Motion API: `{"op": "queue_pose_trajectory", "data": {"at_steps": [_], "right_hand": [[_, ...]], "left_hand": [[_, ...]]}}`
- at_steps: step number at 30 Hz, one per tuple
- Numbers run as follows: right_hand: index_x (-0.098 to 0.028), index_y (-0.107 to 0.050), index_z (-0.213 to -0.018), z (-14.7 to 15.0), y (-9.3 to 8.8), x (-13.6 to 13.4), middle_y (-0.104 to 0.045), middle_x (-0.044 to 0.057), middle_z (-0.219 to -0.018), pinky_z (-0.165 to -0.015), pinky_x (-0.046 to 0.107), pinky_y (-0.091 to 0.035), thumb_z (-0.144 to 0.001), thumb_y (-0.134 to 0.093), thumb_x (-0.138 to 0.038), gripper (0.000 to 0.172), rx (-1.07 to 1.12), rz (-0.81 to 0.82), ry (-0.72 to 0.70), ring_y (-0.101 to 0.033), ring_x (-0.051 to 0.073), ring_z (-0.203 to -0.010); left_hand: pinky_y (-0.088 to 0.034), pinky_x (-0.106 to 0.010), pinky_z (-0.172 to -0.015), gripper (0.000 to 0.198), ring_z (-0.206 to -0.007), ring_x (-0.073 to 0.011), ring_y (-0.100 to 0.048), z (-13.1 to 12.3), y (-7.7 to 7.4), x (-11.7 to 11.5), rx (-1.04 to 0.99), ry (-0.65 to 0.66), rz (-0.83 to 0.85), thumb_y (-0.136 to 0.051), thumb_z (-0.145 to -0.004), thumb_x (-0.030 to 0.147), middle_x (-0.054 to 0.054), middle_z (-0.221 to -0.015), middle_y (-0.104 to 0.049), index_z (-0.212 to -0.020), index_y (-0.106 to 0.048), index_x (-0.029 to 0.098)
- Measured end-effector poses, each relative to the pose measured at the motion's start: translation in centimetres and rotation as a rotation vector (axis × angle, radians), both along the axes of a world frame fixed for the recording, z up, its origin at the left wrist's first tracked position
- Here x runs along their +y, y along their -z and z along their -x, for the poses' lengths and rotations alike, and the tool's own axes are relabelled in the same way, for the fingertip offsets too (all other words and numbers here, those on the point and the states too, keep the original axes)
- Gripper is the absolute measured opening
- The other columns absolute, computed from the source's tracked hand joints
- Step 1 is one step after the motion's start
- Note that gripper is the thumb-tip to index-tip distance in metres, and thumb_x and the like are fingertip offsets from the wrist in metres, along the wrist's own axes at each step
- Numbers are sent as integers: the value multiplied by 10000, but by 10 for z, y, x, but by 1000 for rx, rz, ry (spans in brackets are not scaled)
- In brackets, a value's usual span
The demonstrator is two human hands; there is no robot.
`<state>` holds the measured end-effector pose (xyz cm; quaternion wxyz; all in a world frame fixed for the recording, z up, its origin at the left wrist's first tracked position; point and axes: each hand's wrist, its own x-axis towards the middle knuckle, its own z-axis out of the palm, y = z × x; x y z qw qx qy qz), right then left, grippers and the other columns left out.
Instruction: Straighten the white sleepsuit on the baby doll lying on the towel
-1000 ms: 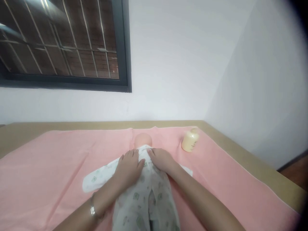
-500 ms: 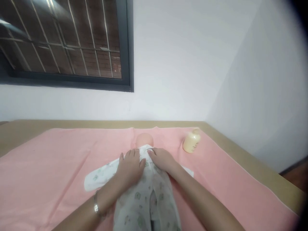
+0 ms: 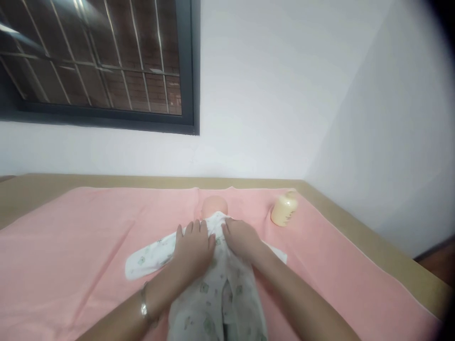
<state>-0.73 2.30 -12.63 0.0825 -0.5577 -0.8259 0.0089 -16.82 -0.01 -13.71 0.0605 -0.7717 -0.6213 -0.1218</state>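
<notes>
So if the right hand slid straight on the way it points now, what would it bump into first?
Probably the round, smooth, pale-pink, doll-like head, just past the white, green-patterned cloth garment under the right hand. Depth is unclear here, so it might pass above instead.

Cloth (image 3: 99,218) on the table (image 3: 113,181), table surface bordering it at the far side and far right; doll (image 3: 214,205) on the cloth, head at the far end; garment (image 3: 211,293) over the body, extending to the near edge of view, one sleeve out left, the other out right; left hand (image 3: 195,244) and right hand (image 3: 242,237) on the garment, near side of the head; bottle (image 3: 284,210) on the cloth, far right, apart from the doll; wall (image 3: 270,94) behind the table, window (image 3: 106,61) in it, far left.
</notes>
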Motion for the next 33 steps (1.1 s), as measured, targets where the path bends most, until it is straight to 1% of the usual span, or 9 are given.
{"op": "queue_pose_trajectory", "data": {"at_steps": [4, 9, 12, 17, 19, 22, 25, 28, 33], "right_hand": [[-142, -621, -972, -1, 6, 2, -653, 124, -934, -703, 304, -415, -986, -220, -271, 421, 36, 26, 33, -602, 215, -831], [-119, -627, -1022, 5, 13, -14, -628, 172, -1033, -868, 343, -383, -934, -367, -239, 300, -21, -99, -72, -555, 261, -1018], [-121, -618, -1036, 5, 12, -8, -628, 168, -1042, -850, 337, -391, -954, -328, -259, 332, 7, -68, -21, -565, 253, -1002], [-158, -597, -1022, -2, 5, 6, -641, 115, -982, -697, 296, -418, -990, -198, -325, 433, 114, 109, 79, -601, 209, -851], [-153, -602, -1002, -2, 5, 2, -634, 128, -982, -722, 309, -416, -978, -240, -310, 396, 64, 87, 29, -590, 228, -895], [-121, -606, -1025, 1, 6, -9, -614, 174, -1040, -831, 359, -394, -953, -308, -297, 353, -30, -27, -70, -542, 281, -1028], [-95, -587, -1085, 6, 9, -14, -603, 192, -1090, -880, 369, -373, -964, -272, -321, 407, 10, -76, -38, -526, 287, -1070], [-107, -598, -1042, 7, 11, -6, -627, 168, -1027, -837, 348, -384, -969, -253, -344, 424, 73, -24, 26, -561, 268, -990], [-145, -598, -1035, 2, 17, 14, -648, 130, -995, -691, 314, -401, -942, -235, -576, 571, 254, 147, 165, -593, 252, -883]], "left_hand": [[-249, -555, -1013, 405, -1134, -310, -493, 6, 1, 11, -99, -11, 103, -311, -918, 364, -146, -1200, -590, -1176, -562, 178], [-332, -512, -953, 475, -1031, -286, -563, 17, 1, 33, -274, -23, 249, -260, -920, 509, -96, -1087, -652, -1124, -593, 237], [-296, -537, -980, 454, -1079, -302, -537, 12, -1, 24, -214, -39, 200, -278, -916, 461, -119, -1120, -634, -1143, -580, 208], [-170, -600, -1033, 400, -1153, -337, -468, 0, -2, 2, -9, 1, 23, -318, -893, 343, -189, -1200, -575, -1089, -593, 128], [-174, -598, -1032, 388, -1134, -329, -480, 1, -3, 3, -10, 9, 40, -314, -893, 338, -182, -1189, -581, -1062, -600, 137], [-215, -576, -1019, 387, -1096, -308, -511, 6, -3, 13, -104, -1, 137, -315, -897, 375, -144, -1138, -615, -1073, -593, 172], [-285, -531, -982, 421, -1073, -298, -534, 10, -3, 22, -236, -35, 195, -323, -894, 454, -115, -1102, -638, -1106, -581, 197], [-361, -465, -910, 444, -1006, -297, -570, 11, -3, 26, -270, -30, 205, -326, -885, 508, -109, -1034, -660, -1026, -610, 197], [-424, -363, -805, 506, -935, -278, -617, 16, -3, 32, -388, 6, 270, -342, -858, 607, -98, -997, -683, -967, -632, 207]]}}
